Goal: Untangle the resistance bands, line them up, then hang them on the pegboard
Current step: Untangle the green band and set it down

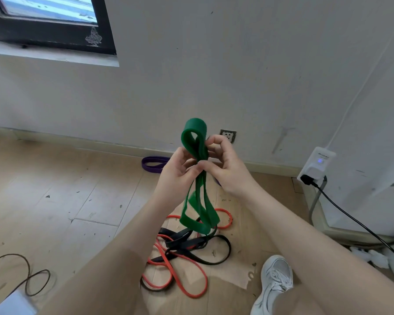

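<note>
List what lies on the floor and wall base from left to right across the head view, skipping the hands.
Thin brown cable → purple band → red and black bands in a tangle → white shoe → white plug-in device with its black cord.

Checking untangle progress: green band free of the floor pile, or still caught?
Cannot tell. Both hands, left and right, hold the green band up, folded; its lower loops overlap the black band in view.
</note>
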The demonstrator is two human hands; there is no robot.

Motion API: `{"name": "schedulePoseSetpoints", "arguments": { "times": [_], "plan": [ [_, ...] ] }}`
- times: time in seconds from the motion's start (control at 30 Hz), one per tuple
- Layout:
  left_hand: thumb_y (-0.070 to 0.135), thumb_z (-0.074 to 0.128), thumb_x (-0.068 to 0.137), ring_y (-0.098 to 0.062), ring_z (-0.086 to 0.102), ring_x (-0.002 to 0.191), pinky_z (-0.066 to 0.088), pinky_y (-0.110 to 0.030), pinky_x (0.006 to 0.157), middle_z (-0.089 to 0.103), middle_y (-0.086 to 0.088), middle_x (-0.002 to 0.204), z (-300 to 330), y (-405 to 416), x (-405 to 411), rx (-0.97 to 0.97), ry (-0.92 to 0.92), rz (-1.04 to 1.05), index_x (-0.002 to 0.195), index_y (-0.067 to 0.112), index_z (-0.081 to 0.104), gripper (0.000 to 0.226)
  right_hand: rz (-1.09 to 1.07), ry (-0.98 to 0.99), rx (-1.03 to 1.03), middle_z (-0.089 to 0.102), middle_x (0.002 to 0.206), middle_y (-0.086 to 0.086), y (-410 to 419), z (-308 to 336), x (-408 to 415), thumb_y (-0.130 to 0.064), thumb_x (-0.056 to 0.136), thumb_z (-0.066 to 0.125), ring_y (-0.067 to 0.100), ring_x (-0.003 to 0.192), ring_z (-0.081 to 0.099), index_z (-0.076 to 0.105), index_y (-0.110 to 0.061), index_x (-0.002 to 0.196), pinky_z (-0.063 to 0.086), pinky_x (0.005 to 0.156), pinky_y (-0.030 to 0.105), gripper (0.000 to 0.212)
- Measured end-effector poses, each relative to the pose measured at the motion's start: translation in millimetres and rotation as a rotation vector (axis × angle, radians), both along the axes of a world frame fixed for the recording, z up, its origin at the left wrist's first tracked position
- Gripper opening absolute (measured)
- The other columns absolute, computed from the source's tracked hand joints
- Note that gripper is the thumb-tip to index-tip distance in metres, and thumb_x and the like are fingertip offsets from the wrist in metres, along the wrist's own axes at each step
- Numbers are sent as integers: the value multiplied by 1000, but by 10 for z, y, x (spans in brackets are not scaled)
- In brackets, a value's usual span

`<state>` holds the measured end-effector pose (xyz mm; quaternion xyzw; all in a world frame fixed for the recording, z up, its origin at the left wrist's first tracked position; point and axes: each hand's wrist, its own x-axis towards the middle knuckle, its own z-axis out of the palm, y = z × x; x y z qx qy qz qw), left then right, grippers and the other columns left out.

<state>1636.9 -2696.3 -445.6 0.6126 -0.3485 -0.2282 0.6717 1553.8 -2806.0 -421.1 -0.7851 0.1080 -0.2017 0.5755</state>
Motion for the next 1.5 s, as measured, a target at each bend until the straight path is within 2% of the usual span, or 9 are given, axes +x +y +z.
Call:
{"name": "schedulePoseSetpoints", "arguments": {
  "times": [0.17, 0.4, 0.53, 0.77, 0.93, 1.1, 1.23, 1.4, 1.5],
  "plan": [
    [1, 59, 88, -17, 66, 101, 53, -34, 90, 67, -8, 105, 19, 23, -12, 6, -16, 10, 105, 14, 58, 21, -79, -65, 34, 63, 106, -10, -5, -52, -47, -5, 87, 62, 5, 105, 61, 51, -27, 104, 50, 89, 19, 29],
    [1, 64, 83, -17, 66, 98, 52, -38, 91, 68, -5, 102, 54, 65, 55, 85, -167, -37, 103, 12, 60, 23, -90, -75, 11, 65, 105, -3, -10, -7, -82, -3, 87, 61, 8, 101, 63, 53, -19, 105, 51, 83, 17, 24],
    [5, 64, 83, -18, 66, 98, 53, -43, 90, 67, -6, 102, 82, 127, 108, 59, -138, 53, 96, 18, 57, 20, -130, -77, 81, 63, 108, 1, -95, 4, -141, -9, 90, 57, 17, 104, 63, 52, -20, 106, 55, 87, 33, 20],
    [5, 64, 84, -3, 66, 92, 53, -23, 83, 66, 9, 94, 83, 74, -15, 78, -148, 39, 97, 15, 57, 18, -115, -52, 182, 66, 103, 0, 47, -54, -126, -3, 87, 60, 10, 99, 65, 54, -18, 104, 53, 80, 20, 23],
    [8, 65, 84, -9, 64, 99, 52, -33, 93, 66, 7, 99, 76, 57, -1, 63, -177, 38, 97, 25, 56, 23, -174, -111, 286, 65, 110, 15, 73, -39, -66, 3, 85, 61, 24, 103, 65, 53, -13, 104, 53, 89, 37, 26],
    [30, 63, 83, -13, 62, 105, 48, -44, 97, 67, 5, 104, 85, 33, -3, 73, -155, 46, 96, 35, 53, 17, -127, -105, 347, 69, 104, 4, 55, 10, 6, -1, 85, 62, 24, 102, 65, 55, -20, 99, 50, 92, 48, 25],
    [14, 62, 87, -12, 64, 102, 50, -41, 95, 68, -1, 105, 75, 20, -21, 66, -108, 24, 97, 27, 51, 20, -137, -51, 294, 67, 109, 4, 7, -26, 23, -13, 79, 68, 25, 111, 60, 59, -25, 97, 43, 100, 54, 24],
    [13, 67, 83, -12, 66, 96, 54, -39, 90, 68, -1, 99, 64, 24, -15, 97, -123, 13, 96, 23, 51, 23, -136, 3, 251, 67, 108, -1, -1, -87, 3, -16, 82, 66, 24, 113, 59, 62, -31, 97, 40, 103, 54, 21],
    [10, 65, 84, -17, 68, 89, 55, -39, 87, 69, -4, 92, 89, 22, -56, 67, -94, 19, 95, 17, 51, 18, -136, -9, 283, 62, 122, 0, 23, -94, -2, -22, 85, 65, 24, 126, 49, 63, -37, 99, 35, 108, 53, 21]
  ]
}}
